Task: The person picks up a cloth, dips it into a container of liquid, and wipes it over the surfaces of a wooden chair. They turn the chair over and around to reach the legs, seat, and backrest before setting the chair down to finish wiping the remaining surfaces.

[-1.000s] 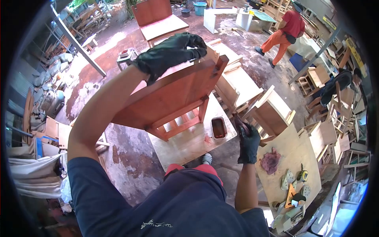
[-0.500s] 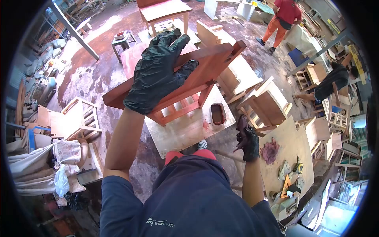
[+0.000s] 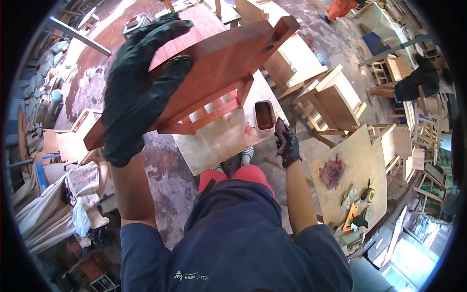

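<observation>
A reddish-brown stained wooden piece with a slatted frame tilts above a pale board. My left hand, in a black glove, grips the left part of its upper edge, thumb on the near face and fingers over the far side. My right hand, also gloved in black, is closed on a dark stained cloth beside the board's right edge. Close to that cloth, a rectangular tray of dark reddish liquid sits on the board.
On the right, a plywood sheet holds a crumpled stained rag, a tape measure and sanding pads. Unfinished wooden chairs stand beyond. A person in dark clothes bends at far right; another person's orange trousers show at top.
My left hand and the stained piece have come closer and shifted left. My right hand with the cloth has moved up and left, nearer the tray. The view has tilted downward.
</observation>
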`<control>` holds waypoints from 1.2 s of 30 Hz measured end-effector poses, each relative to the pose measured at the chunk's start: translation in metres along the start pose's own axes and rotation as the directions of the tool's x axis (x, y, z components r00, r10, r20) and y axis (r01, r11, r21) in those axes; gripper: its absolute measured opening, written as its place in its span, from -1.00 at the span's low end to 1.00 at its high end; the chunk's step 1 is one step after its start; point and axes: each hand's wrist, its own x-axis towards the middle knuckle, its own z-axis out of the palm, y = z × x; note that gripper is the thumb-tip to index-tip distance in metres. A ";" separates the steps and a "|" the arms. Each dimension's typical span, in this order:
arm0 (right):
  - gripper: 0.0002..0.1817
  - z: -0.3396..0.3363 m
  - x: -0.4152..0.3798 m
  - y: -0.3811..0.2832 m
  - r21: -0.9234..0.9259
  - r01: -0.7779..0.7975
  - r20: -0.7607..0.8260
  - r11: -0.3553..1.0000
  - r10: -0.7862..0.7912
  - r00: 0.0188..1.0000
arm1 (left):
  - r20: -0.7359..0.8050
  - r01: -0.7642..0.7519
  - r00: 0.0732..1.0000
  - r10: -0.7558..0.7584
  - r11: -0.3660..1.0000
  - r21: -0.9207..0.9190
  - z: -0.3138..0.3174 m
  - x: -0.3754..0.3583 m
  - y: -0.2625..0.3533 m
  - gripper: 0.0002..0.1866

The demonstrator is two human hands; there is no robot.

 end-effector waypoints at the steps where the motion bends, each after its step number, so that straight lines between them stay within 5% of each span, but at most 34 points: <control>1: -0.43 -0.007 0.025 0.012 -0.024 -0.029 -0.026 0.999 0.028 0.999 | 0.016 0.016 1.000 -0.016 1.000 0.022 -0.001 0.004 0.003 -0.56; 3: -0.47 -0.038 0.096 0.061 -0.204 0.076 -0.066 0.976 -0.091 0.994 | 0.061 0.175 0.983 -0.173 0.984 -0.025 0.000 0.009 0.017 -0.54; 5: -0.52 -0.043 0.134 0.073 -0.482 0.082 -0.122 0.873 -0.159 0.980 | 0.073 0.108 0.991 -0.108 0.994 0.007 0.004 0.012 0.007 -0.57; 8: -0.49 -0.036 0.159 0.069 -0.938 0.023 -0.092 0.347 -0.311 0.946 | 0.130 0.104 0.984 -0.121 0.986 0.130 0.002 0.017 0.001 -0.46; 9: -0.52 -0.016 0.146 0.048 -0.946 -0.010 -0.081 0.323 -0.205 0.975 | 0.131 0.126 0.981 -0.145 0.981 0.148 0.001 0.017 0.000 -0.46; 20: -0.74 -0.025 0.226 0.083 -0.941 0.215 0.272 -0.262 -0.203 0.941 | -0.078 0.343 0.939 -0.336 0.935 0.095 0.011 -0.006 -0.012 -0.41; 24: -0.73 -0.036 0.231 0.088 -0.924 0.251 0.291 -0.289 -0.104 0.951 | -0.134 0.390 0.915 -0.380 0.919 0.061 0.005 -0.019 -0.008 -0.38; 31: -0.58 -0.041 0.229 0.088 -0.881 0.303 0.394 -0.362 -0.207 0.896 | -0.096 0.399 0.914 -0.393 0.916 0.051 0.004 -0.018 0.006 -0.39; 36: -0.75 -0.027 0.211 0.089 -0.962 0.191 0.239 -0.195 -0.263 0.935 | -0.067 0.328 0.945 -0.321 0.932 0.154 0.000 -0.019 0.001 -0.40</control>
